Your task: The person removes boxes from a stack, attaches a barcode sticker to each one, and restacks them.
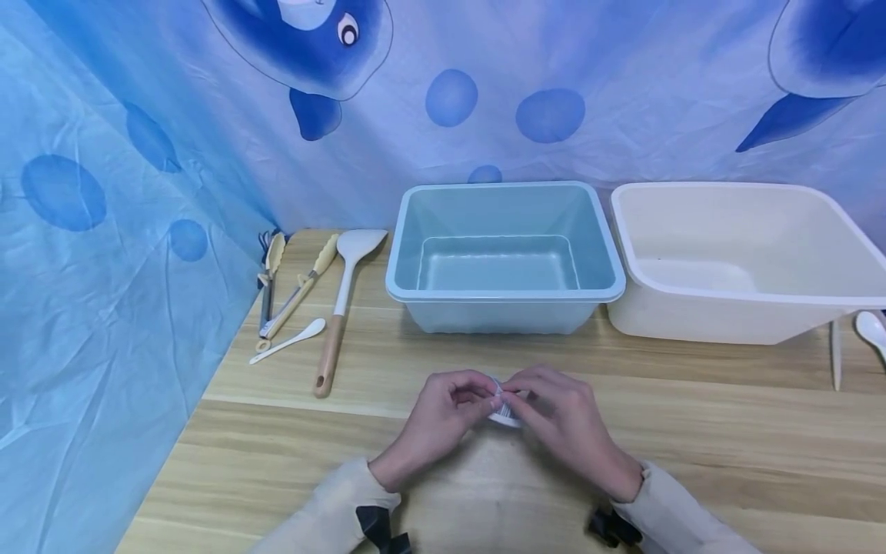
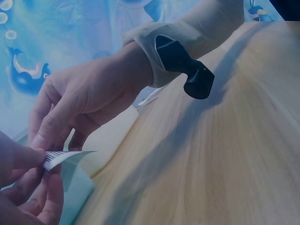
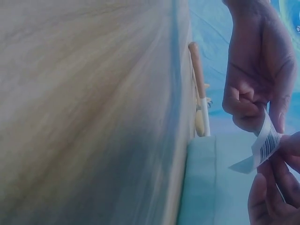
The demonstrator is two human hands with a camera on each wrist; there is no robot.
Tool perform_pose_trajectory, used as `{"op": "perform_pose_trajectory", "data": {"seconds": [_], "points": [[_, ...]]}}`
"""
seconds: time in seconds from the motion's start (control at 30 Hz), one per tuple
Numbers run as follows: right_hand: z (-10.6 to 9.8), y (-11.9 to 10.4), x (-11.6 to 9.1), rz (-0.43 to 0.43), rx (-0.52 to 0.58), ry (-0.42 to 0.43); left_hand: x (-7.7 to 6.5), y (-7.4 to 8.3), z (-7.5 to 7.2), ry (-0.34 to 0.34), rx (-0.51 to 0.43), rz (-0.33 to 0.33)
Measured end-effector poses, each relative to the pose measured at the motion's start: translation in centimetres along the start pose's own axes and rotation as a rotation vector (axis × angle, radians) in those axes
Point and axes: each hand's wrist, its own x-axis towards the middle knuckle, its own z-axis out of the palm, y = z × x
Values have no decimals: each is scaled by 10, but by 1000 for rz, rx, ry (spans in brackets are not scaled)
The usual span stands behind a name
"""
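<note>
Both hands meet over the middle of the table at a small white paper label (image 1: 506, 416) printed with black barcode lines. My left hand (image 1: 446, 415) pinches it from the left between thumb and fingertips. From the other side, the thumb and fingers of my right hand (image 1: 564, 408) pinch it too. In the left wrist view, one end of the label (image 2: 58, 159) sticks out past the fingertips in a thin curl. The right wrist view shows the label (image 3: 268, 143) bent, its barcode facing the camera, and fingers cover part of it.
Beyond the hands stand a light blue basin (image 1: 505, 296) and a white basin (image 1: 727, 319). At the left lie a spatula with a wooden handle (image 1: 332, 350), a white spoon (image 1: 298, 338) and tongs (image 1: 304, 285). A white spoon (image 1: 871, 329) lies by the right edge.
</note>
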Motion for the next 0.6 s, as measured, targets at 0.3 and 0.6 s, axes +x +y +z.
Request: {"op": "perform_pose_trajectory", "data": {"seconds": [0.3, 0.6], "points": [[-2, 3, -1, 52, -41, 6, 2, -4, 2, 4, 25, -17], [-3, 9, -2, 92, -46, 63, 0, -7, 1, 29, 83, -58]]}}
